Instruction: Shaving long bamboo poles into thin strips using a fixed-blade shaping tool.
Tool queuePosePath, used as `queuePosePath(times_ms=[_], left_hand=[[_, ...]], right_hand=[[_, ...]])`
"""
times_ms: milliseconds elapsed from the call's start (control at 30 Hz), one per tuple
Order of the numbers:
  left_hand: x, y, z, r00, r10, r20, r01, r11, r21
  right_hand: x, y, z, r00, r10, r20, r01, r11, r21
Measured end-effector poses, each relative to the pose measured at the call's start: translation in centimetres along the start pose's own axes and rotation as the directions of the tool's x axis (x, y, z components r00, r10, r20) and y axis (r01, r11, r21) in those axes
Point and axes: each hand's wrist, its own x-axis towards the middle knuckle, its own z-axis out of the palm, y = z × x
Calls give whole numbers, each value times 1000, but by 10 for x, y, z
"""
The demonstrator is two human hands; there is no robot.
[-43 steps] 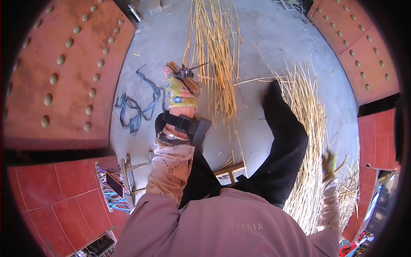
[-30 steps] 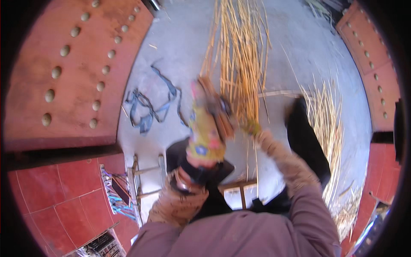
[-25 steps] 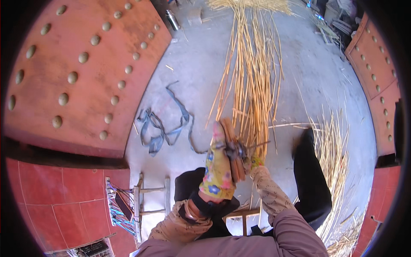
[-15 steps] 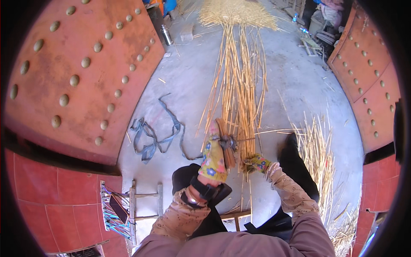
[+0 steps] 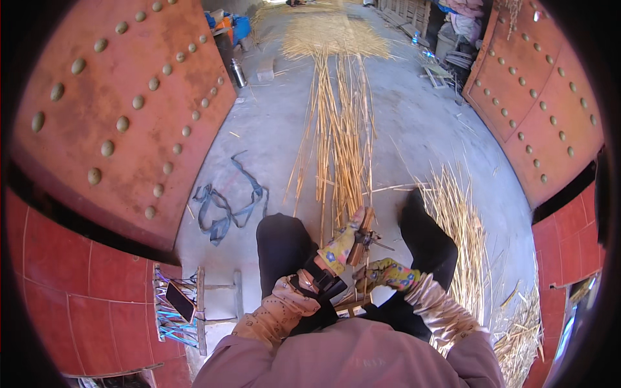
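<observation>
Tool [image 5: 363, 238]: small, brownish wood w/ dark metal bits, sits at centre between the knees, just below the reed bundle [image 5: 343, 142]. Left hand [image 5: 343, 244], flowered glove, is wrapped round it. Right hand [image 5: 385, 273], same glove, sits at 4 o'clock of tool, fingers curled; can't tell if it grips anything. Reeds run to 12. Loose reed pile [image 5: 462, 233] at 3. Blue strap [image 5: 226, 204] at 9, stool [image 5: 194, 310] w/ phone [image 5: 179, 301] at 8. Studded red doors [image 5: 123, 110] flank both sides.

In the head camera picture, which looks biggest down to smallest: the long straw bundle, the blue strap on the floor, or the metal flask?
1. Long straw bundle
2. Blue strap
3. Metal flask, though it stands farther from the camera, which shrinks it.
</observation>
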Motion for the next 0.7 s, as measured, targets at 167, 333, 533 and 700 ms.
queuePosePath(times_ms=[167, 333, 533, 700], left_hand=[[-52, -1, 13, 993, -119, 10, 113, 966, 231], [-84, 9, 34, 943, -312, 118, 283, 935, 212], [-114, 20, 25, 966, -245, 84, 213, 937, 277], [-111, 15, 32, 940, -186, 285, 165, 982, 96]], right_hand=[[-1, -38, 2, 929, -80, -360, 82, 997, -9], [12, -71, -8, 726, -473, -499, 330, 877, -350], [9, -188, -58, 568, -488, -663, 778, 582, 238], [12, -212, -76, 491, -394, -777, 772, 610, 179]])
